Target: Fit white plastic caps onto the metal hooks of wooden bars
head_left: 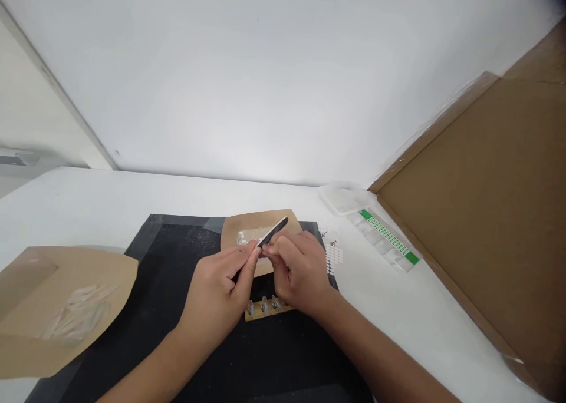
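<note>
"Fingers first: how do we see them in this head-camera view?"

"Curled and close together, over the work surface. Our left hand (221,279) pinches a nail file (279,227) between thumb and forefinger. Our right hand (303,267) meets it at the file's side, thumb and forefinger drawn together at the tips; whether they grip a small piece as well, we cannot tell, as the knuckles hide it."

"And the file itself?"

"Slim and straight, with a rounded end, a matte black face and a pale edge. We see it slanting up to the right, in front of a tan kraft-paper tray (230,223) that bears glossy, clear plastic pieces (242,238)."

"What do we find just below the hands?"

"A gold-coloured strip (257,313) carrying upright, translucent nail tips (265,304), its right end partly covered by our right hand. It lies on a dull black mat (172,273) with taped edges."

"What else do we count around them?"

"To the left, a larger kraft-paper tray (22,309), smooth and curved at the rim, bears clear plastic slivers (77,314). To the right, on the smooth white table (398,309), we note a clear plastic case (389,241) with a green-and-white patterned strip, just beside a translucent shallow dish (342,198). Brown corrugated cardboard (486,214) stands at the far right."
</note>
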`<state>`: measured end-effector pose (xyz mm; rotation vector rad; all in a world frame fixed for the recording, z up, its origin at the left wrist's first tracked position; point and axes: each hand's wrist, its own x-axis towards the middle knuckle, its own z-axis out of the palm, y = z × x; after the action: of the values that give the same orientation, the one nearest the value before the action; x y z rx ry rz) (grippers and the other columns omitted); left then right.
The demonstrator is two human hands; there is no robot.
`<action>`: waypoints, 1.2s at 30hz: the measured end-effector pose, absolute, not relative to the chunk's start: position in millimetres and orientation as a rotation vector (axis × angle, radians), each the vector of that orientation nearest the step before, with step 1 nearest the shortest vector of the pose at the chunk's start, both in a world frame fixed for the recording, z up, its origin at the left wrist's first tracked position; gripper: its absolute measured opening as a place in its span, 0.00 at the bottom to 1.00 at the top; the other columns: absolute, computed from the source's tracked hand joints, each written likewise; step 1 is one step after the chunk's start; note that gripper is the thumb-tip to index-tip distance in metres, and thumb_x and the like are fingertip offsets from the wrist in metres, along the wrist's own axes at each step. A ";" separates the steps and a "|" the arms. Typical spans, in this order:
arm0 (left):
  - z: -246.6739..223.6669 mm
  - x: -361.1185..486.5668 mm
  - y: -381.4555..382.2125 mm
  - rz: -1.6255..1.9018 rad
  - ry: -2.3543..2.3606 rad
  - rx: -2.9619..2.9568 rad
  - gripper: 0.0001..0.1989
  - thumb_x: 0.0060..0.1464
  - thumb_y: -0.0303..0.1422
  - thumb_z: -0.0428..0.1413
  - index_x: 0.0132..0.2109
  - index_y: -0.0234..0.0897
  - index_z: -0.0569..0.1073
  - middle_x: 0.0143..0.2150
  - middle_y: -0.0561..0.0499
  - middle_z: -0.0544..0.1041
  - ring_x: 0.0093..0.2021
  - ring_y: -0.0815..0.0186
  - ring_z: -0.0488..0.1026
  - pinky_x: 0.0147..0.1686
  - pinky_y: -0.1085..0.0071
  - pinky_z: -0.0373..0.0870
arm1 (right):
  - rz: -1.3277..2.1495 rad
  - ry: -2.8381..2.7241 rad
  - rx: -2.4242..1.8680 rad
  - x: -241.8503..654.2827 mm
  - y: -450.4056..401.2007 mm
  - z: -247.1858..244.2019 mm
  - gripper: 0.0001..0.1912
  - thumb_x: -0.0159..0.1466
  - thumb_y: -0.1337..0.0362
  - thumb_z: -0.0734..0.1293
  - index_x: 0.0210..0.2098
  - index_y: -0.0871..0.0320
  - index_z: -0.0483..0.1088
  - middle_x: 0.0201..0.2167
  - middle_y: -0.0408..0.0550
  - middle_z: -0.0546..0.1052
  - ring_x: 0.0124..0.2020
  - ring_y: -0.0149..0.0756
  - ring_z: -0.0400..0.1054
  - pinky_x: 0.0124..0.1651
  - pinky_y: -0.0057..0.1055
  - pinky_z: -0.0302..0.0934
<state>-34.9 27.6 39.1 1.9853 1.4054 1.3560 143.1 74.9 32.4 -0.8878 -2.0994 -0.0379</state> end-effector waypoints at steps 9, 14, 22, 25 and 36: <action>42.7 -32.6 23.4 1.321 1.407 1.908 0.15 0.72 0.34 0.55 0.47 0.38 0.87 0.18 0.57 0.76 0.14 0.68 0.70 0.29 0.71 0.77 | -0.047 -2.032 -0.942 149.4 79.3 38.3 0.14 0.75 0.70 0.62 0.32 0.53 0.61 0.29 0.45 0.77 0.28 0.36 0.68 0.35 0.35 0.55; 41.6 -33.4 23.2 1.319 1.412 1.937 0.15 0.72 0.33 0.54 0.47 0.37 0.87 0.17 0.58 0.75 0.14 0.68 0.71 0.32 0.70 0.78 | -0.025 -2.083 -0.930 149.6 80.2 39.7 0.14 0.74 0.70 0.63 0.31 0.53 0.61 0.28 0.44 0.76 0.28 0.36 0.68 0.35 0.34 0.55; 44.0 -29.8 22.3 1.359 1.418 2.020 0.14 0.71 0.31 0.55 0.45 0.35 0.87 0.33 0.48 0.86 0.32 0.62 0.85 0.37 0.71 0.82 | -0.030 -2.100 -0.974 153.0 74.7 49.8 0.14 0.74 0.70 0.63 0.31 0.54 0.64 0.27 0.42 0.75 0.26 0.34 0.63 0.34 0.35 0.52; 42.6 -28.4 21.8 1.390 1.400 2.078 0.14 0.71 0.30 0.55 0.46 0.34 0.86 0.41 0.44 0.88 0.38 0.60 0.87 0.38 0.72 0.82 | 0.030 -2.051 -1.002 153.4 73.5 51.3 0.16 0.74 0.70 0.63 0.29 0.54 0.62 0.26 0.43 0.74 0.27 0.35 0.65 0.34 0.34 0.54; 30.0 -30.5 20.1 1.398 1.495 2.336 0.14 0.72 0.27 0.55 0.57 0.33 0.82 0.45 0.43 0.88 0.40 0.60 0.87 0.39 0.71 0.84 | 0.126 -2.047 -1.009 147.2 69.1 48.1 0.13 0.73 0.70 0.64 0.31 0.54 0.65 0.25 0.42 0.74 0.27 0.36 0.68 0.35 0.35 0.55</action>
<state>-30.5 20.1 30.0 2.3356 1.4954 1.3981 147.2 69.1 48.1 -1.0088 -2.0471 0.1261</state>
